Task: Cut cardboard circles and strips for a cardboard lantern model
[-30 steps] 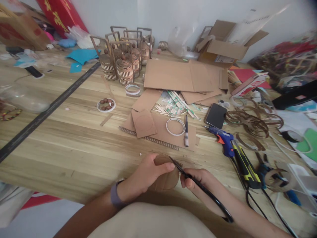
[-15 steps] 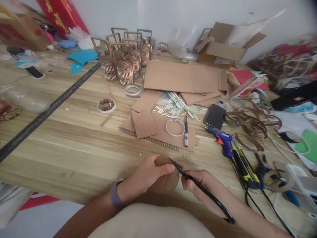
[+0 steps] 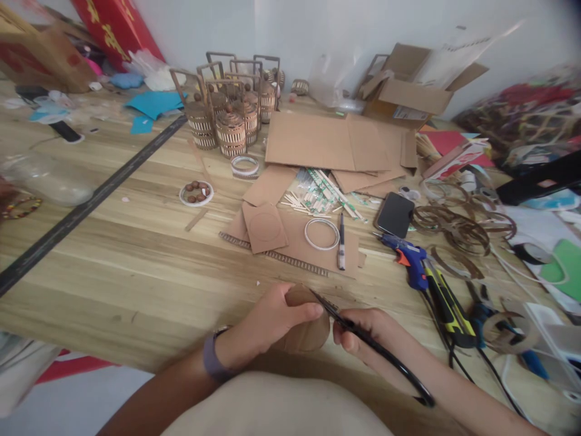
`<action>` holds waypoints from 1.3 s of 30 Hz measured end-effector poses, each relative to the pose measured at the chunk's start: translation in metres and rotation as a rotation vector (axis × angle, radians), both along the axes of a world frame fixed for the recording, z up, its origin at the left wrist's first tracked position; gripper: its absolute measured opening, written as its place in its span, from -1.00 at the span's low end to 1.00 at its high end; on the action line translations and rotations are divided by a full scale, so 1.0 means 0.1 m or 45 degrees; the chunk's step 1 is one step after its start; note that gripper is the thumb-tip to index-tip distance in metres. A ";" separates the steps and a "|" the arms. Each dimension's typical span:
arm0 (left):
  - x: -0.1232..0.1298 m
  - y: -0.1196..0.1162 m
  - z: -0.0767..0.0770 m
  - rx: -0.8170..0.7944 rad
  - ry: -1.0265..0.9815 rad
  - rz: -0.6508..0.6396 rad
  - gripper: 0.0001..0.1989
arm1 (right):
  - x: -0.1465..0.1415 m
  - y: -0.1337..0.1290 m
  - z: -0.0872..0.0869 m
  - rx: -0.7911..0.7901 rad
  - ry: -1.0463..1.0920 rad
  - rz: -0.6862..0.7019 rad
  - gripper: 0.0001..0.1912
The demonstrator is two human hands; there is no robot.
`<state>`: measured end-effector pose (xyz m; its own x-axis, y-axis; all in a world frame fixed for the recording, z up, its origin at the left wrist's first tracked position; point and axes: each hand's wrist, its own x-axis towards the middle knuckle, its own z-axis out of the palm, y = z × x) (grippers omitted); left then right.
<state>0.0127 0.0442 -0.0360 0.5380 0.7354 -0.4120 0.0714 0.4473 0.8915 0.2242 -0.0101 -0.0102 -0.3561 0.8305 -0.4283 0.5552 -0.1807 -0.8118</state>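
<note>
Near the table's front edge my left hand grips a rounded piece of brown cardboard, thumb on top. My right hand is closed around black-handled scissors. Their blades point up and left and lie at the cardboard's upper right edge. Beyond my hands, a cardboard square with a circle drawn on it rests on a larger cardboard sheet. A white ring and a pen lie on that sheet too.
Several small lantern-like baskets stand at the back. To the right lie a phone, a blue glue gun, a yellow-black cutter and brown strip coils. A ring of brown beads sits left of centre. Another person's wrist with a bracelet shows at far left.
The view has shifted very slightly. My hands, the cardboard and the scissors stay nearly in place; the scissor handles have swung a little to the right.
</note>
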 end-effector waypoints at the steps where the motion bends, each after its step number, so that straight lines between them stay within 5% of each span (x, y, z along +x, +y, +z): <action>1: 0.00 0.00 0.00 0.006 -0.012 -0.004 -0.71 | -0.01 0.01 0.02 -0.007 -0.007 -0.009 -0.19; 14: -0.01 0.00 0.00 -0.034 -0.025 -0.020 -0.70 | 0.06 0.01 -0.12 0.009 0.002 0.047 -0.24; 20: -0.01 0.03 0.01 -0.044 -0.039 -0.008 -0.67 | 0.00 0.01 -0.04 0.040 0.022 -0.006 -0.24; 29: 0.01 0.07 -0.06 -0.279 -0.207 0.159 -0.48 | -0.08 0.03 -0.05 0.205 -0.118 -0.155 -0.22; 35: -0.04 0.13 0.00 -0.271 -0.266 0.480 -0.53 | 0.06 -0.05 -0.05 0.143 -0.048 -0.260 -0.18; 39: -0.03 0.12 -0.04 -0.282 -0.204 0.405 -0.51 | 0.09 0.06 0.00 0.328 -0.104 -0.433 -0.35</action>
